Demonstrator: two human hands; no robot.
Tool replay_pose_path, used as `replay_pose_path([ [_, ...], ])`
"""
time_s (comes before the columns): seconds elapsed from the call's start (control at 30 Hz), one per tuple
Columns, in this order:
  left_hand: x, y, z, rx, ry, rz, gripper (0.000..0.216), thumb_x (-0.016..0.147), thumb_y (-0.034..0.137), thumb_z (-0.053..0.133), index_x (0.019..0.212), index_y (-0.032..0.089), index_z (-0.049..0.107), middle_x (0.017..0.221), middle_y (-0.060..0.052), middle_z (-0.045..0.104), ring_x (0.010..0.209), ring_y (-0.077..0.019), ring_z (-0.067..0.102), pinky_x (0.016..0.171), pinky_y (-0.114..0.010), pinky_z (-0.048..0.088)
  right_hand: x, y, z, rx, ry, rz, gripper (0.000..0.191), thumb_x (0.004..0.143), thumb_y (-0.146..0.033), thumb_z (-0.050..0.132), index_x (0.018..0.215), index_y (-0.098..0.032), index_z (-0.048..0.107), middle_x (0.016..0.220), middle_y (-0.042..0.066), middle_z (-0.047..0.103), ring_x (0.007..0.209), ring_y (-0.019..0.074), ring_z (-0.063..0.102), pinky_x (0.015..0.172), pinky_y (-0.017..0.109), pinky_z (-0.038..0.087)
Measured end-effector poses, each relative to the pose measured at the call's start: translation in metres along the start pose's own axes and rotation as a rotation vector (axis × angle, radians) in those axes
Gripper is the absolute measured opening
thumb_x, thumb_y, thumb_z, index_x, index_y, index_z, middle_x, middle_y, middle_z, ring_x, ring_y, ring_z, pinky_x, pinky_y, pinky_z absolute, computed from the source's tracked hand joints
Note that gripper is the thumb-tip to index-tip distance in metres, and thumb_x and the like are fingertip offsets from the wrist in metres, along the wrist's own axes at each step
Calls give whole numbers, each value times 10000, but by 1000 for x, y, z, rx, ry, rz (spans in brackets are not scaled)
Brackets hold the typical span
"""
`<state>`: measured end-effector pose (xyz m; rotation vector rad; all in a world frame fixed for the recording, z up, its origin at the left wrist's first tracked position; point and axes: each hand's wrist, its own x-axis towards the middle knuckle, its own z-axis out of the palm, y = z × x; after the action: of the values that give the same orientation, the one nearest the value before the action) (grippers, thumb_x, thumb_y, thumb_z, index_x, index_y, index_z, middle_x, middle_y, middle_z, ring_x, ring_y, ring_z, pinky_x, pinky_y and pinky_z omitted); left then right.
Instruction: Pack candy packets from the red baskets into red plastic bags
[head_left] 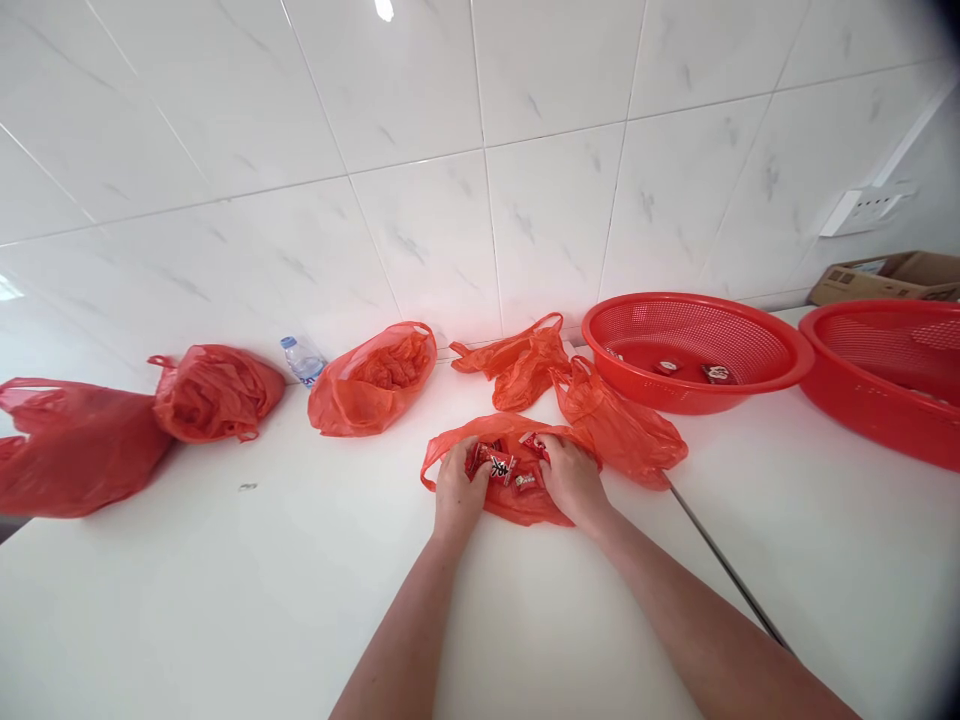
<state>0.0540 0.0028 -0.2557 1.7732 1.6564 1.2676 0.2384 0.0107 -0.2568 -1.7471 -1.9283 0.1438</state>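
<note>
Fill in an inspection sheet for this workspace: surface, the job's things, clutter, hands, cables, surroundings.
Surface: white smooth countertop, one small speck on its left part.
Job's things: open red plastic bag holding red wrapped candies.
Clutter: five other red plastic bags; near red round mesh basket with a few candies; second red mesh basket; small clear water bottle; brown cardboard box.
Hands: left hand and right hand both in the open bag's mouth; grip unclear.
Cables: thin dark line on the counter; cannot tell if it is a cable.
Surroundings: white tiled wall, white wall socket.
</note>
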Motion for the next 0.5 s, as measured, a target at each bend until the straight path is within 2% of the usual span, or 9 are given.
replay_pose_path([
  [0.17,3,-5,-2,-72,17,-92,293,813,231,525,1099,257,580,1002,-26,667,933,-180,617,838,-332,473,1,1,2,33,64,-9,398,792,-125,506,1176,-227,509,1056,67,637,987,234,581,857,346,427],
  [0.37,2,-4,-4,-65,-1,-159,276,837,349,501,1073,244,597,711,11,643,671,-170,603,646,-301,467,2,-2,-1,175,174,-46,359,774,-91,494,1103,-220,553,1021,70,649,968,230,591,855,367,445],
  [0.43,2,-3,-5,-13,-1,-146,250,835,333,501,1041,245,614,716,8,647,678,-177,605,647,-308,465,1,-3,-3,215,192,-63,353,764,-71,480,1072,-221,568,1028,57,649,970,224,588,866,374,443],
  [0.5,2,-2,-6,31,-2,-87,219,828,275,504,1005,247,631,834,-11,677,775,-188,621,718,-327,474,1,-4,-5,241,201,-74,351,750,-51,467,1035,-222,581,1035,45,646,966,218,583,870,377,441],
])
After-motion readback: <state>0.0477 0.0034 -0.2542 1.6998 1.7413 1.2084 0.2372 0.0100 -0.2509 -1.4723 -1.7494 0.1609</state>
